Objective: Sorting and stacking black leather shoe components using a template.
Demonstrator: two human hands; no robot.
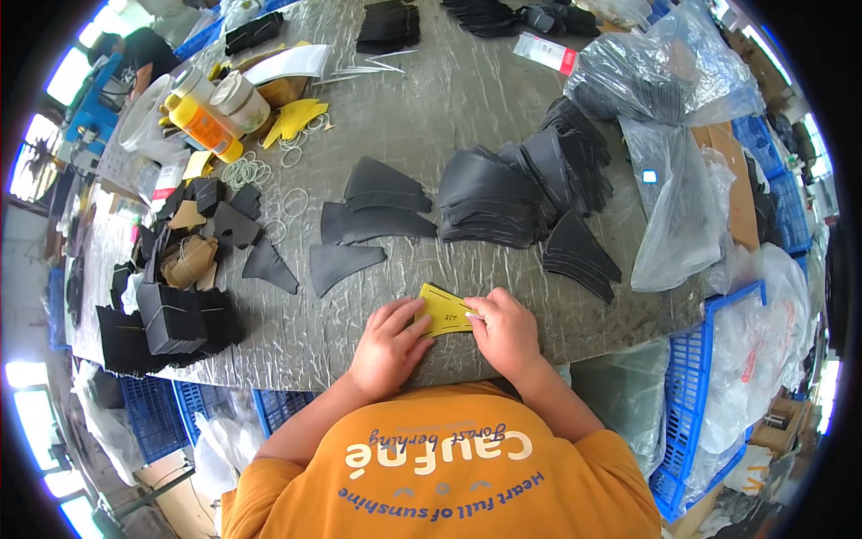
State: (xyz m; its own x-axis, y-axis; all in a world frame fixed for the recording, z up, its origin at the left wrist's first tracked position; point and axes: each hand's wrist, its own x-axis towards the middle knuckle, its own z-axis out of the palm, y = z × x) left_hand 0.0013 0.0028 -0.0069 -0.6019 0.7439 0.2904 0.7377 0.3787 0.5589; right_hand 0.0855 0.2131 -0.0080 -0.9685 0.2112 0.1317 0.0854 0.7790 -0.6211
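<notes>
A yellow template [443, 312] with dark slits and handwriting lies at the table's near edge, between my hands. My left hand [392, 344] grips its left end with bent fingers. At its right end, the thumb and fingers of my right hand [505, 331] are pinched together on it. A thin dark edge shows along the template's top; what lies underneath is mostly hidden. Just beyond are black curved pieces: a single piece [346, 266], a small stack [386, 189], a larger stack [489, 198] and a fanned pile [582, 256].
Black and brown scraps [193, 242] and a banded black stack [171, 319] sit on the left. Behind them stand a yellow bottle [205, 126], tubs [241, 101] and rubber bands [247, 171]. Clear plastic bags [673, 198] cover the right. Blue crates [684, 395] flank the table.
</notes>
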